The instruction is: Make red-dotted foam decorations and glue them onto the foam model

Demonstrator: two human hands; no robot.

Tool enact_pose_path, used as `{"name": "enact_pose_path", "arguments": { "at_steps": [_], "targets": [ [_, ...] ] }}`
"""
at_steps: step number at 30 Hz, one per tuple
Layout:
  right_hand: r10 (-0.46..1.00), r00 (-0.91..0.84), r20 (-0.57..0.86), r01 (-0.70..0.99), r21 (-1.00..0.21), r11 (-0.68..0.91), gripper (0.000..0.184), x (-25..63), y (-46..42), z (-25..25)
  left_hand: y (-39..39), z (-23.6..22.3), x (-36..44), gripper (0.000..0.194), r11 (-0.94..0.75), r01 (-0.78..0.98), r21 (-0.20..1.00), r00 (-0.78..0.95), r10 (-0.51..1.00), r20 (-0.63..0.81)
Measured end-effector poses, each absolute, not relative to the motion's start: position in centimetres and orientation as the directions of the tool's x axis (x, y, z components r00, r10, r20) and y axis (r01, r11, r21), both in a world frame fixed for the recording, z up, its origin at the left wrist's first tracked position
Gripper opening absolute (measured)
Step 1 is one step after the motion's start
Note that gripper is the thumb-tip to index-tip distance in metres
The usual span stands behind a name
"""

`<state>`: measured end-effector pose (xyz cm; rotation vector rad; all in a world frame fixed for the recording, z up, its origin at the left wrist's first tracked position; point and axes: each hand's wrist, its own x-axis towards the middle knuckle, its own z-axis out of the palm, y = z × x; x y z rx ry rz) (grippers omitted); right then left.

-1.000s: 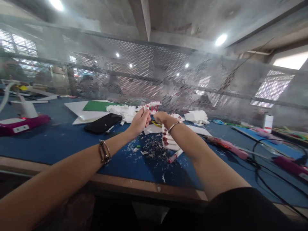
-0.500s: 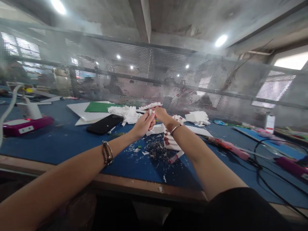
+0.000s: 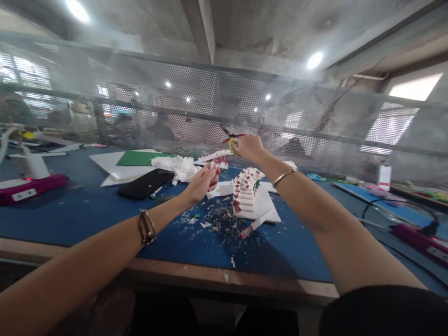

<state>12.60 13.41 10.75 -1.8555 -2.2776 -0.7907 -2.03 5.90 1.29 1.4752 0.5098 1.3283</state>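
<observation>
My left hand [image 3: 203,183] is closed, pinching a small white piece [image 3: 213,165] between thumb and fingertips above the table. Farther forward and higher, my right hand [image 3: 249,147] grips pliers [image 3: 231,139] with red and yellow handles; their dark jaws point up and left, away from the left hand. Below the right hand lies a white curved stair-like model [image 3: 245,198] with dark red spots along its steps. A second white piece with red posts [image 3: 222,160] stands just behind the left hand. A red-tipped marker-like tube [image 3: 257,225] rests at the model's front edge.
Small scraps [image 3: 220,217] litter the blue table [image 3: 168,249]. A black phone [image 3: 146,184], crumpled white paper [image 3: 177,167] and a green sheet [image 3: 138,158] lie left. Purple power strips [image 3: 35,188] sit at both sides, with cables right. A perforated metal screen [image 3: 196,112] stands behind.
My right hand has moved away from the left, up and to the right, and the pliers now show in it. My left hand keeps the small white piece. The view has shifted slightly.
</observation>
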Motion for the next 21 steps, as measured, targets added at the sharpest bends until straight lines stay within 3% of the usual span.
{"name": "enact_pose_path", "arguments": {
  "at_steps": [3,5,11,12,14,15,18,21],
  "targets": [
    [0.858,-0.139,0.494,0.989,0.110,0.096,0.026,14.6,11.7,11.1,5.8,1.4,-2.0,0.021,-0.387,-0.312,0.867,0.293,0.829,0.476],
    [0.842,-0.136,0.522,0.986,-0.011,0.166,0.029,15.6,9.8,10.6,5.6,1.5,-1.9,0.019,-0.390,-0.313,0.866,0.298,0.826,0.479],
    [0.835,-0.195,0.515,0.891,-0.262,0.370,0.014,17.0,1.9,7.5,4.4,1.7,-1.5,0.022,-0.329,-0.377,0.866,0.314,0.834,0.453],
    [0.842,-0.215,0.495,0.864,-0.306,0.401,0.015,17.0,0.7,7.0,4.1,1.7,-1.5,0.023,-0.282,-0.396,0.874,0.349,0.834,0.427],
    [0.867,-0.278,0.414,0.686,-0.546,0.481,0.018,17.0,-1.1,6.0,3.6,1.8,-1.3,0.023,-0.165,-0.427,0.889,0.456,0.810,0.369],
    [0.853,-0.311,0.420,0.625,-0.586,0.516,0.018,17.0,-1.7,5.7,3.3,1.9,-1.2,0.023,-0.123,-0.439,0.890,0.502,0.788,0.357],
    [0.798,-0.386,0.463,0.567,-0.564,0.601,0.020,17.3,-2.3,5.1,2.7,2.2,-1.1,0.022,-0.090,-0.487,0.869,0.557,0.734,0.388],
    [0.805,-0.403,0.436,0.684,-0.440,0.581,0.035,17.8,-2.2,4.9,2.5,2.5,-1.2,0.022,-0.109,-0.511,0.853,0.549,0.722,0.422]
  ]
}}
